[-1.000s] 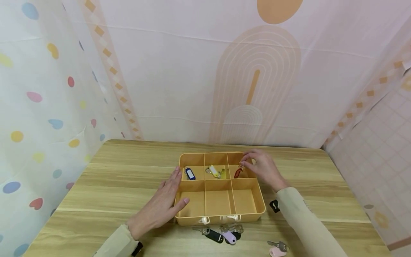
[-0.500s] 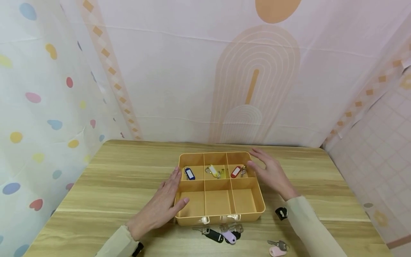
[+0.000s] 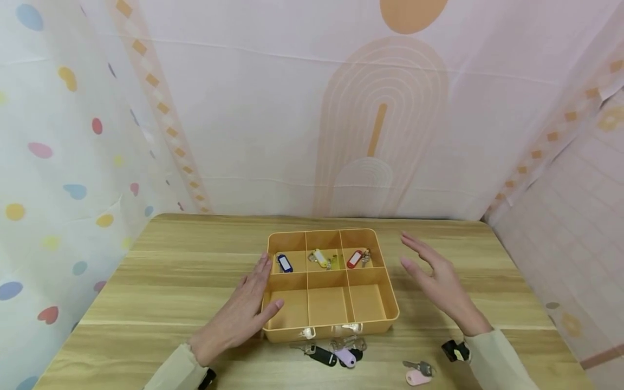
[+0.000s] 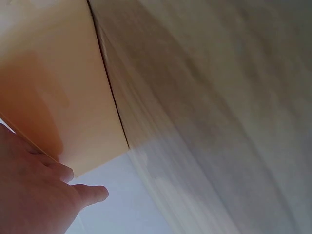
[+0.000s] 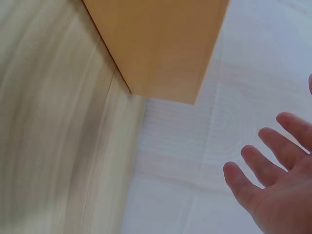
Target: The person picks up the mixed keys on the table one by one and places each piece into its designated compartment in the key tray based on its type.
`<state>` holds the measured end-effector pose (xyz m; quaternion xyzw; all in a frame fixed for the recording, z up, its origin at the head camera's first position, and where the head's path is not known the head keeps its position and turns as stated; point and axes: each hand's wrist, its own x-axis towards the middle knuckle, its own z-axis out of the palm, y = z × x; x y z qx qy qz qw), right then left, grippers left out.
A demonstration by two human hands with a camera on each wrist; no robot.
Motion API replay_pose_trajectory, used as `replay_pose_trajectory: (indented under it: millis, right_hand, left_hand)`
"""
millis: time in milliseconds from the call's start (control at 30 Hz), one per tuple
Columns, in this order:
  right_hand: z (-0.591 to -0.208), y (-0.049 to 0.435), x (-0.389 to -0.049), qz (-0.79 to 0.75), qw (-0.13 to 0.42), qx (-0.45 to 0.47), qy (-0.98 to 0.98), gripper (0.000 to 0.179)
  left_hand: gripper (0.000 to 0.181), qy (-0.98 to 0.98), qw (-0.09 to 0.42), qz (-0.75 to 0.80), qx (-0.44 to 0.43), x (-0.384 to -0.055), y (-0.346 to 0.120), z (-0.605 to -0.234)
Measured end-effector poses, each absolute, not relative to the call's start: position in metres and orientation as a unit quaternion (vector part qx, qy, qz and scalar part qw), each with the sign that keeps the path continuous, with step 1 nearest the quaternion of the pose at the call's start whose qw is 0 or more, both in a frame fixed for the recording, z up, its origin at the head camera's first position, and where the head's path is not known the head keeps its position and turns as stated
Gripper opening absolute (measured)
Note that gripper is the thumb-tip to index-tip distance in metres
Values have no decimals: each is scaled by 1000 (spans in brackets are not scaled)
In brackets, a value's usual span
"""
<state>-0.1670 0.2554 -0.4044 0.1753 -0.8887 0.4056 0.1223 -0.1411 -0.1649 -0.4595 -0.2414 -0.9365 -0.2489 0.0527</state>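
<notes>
A tan box (image 3: pixel 372 327) with several compartments stands on the table. In its back row lie a blue key tag (image 3: pixel 285 264) on the left, a yellow key tag (image 3: pixel 320 258) with keys in the middle, and a red key tag (image 3: pixel 355 259) with a key (image 3: pixel 365 259) on the right. My left hand (image 3: pixel 239 311) rests along the box's left side, fingers straight and thumb over the front-left compartment. Apart from the box on its right, my right hand (image 3: pixel 446 284) hovers with fingers spread, holding nothing; the right wrist view shows the fingers beside the box wall (image 5: pixel 161 48).
Close to the box's front lie keys with a black tag (image 3: pixel 323 356) and a lilac tag (image 3: pixel 345 357), another dark tag partly beneath. A pink tag (image 3: pixel 417 377) with a key is nearer the front right. A patterned curtain (image 3: pixel 273 135) hangs behind the wooden table (image 3: pixel 195 271).
My right hand has let go of the red key tag, which now lies in the back-right compartment, and has moved right, away from the box. My left hand has stayed on the box's side.
</notes>
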Motion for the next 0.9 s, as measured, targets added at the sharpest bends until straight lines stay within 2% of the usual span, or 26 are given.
replay_pose_trajectory:
  millis: [433, 733, 900]
  right_hand:
    - [-405, 278, -128, 407, 114, 217, -880, 50]
    - [-419, 291, -108, 384, 77, 232, -890, 51]
    - [-431, 294, -100, 409, 39, 263, -873, 55]
  left_hand:
    - [86, -938, 58, -241, -243, -142, -168, -457]
    - [86, -938, 52, -242, -242, -142, -169, -458]
    - [85, -936, 65, -240, -248, -143, -170, -458]
